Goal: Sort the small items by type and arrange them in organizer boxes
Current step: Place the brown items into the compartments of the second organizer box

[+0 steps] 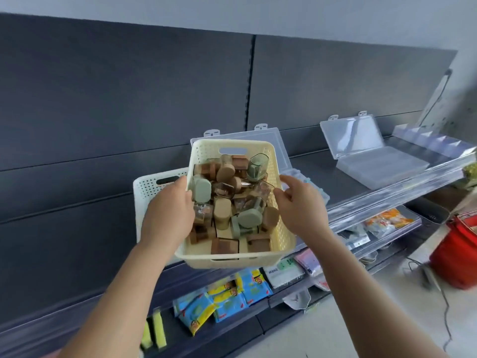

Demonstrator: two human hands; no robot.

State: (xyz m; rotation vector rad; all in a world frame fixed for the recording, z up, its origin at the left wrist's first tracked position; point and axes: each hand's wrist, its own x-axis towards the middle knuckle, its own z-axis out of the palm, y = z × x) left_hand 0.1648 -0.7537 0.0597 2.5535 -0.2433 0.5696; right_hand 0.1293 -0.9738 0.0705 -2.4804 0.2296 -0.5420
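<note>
I hold a cream perforated basket (pixel 281 228) in the air in front of the shelf. My left hand (pixel 169 210) grips its left rim and my right hand (pixel 299 202) grips its right rim. Inside lie several small jars (pixel 222 213) with tan, brown and pale green lids, heaped together. A white perforated basket (pixel 147 189) stands on the shelf behind the left hand. An open clear organizer box (pixel 281 153) stands behind the cream basket, mostly hidden. A second open clear organizer box (pixel 374 156) sits farther right on the shelf.
The dark shelf (pixel 387 197) has a clear front rail. Lower shelves hold blue and yellow packets (pixel 227 298) and other bagged goods (pixel 387 220). A red basket (pixel 456 254) and a cable lie on the floor at right.
</note>
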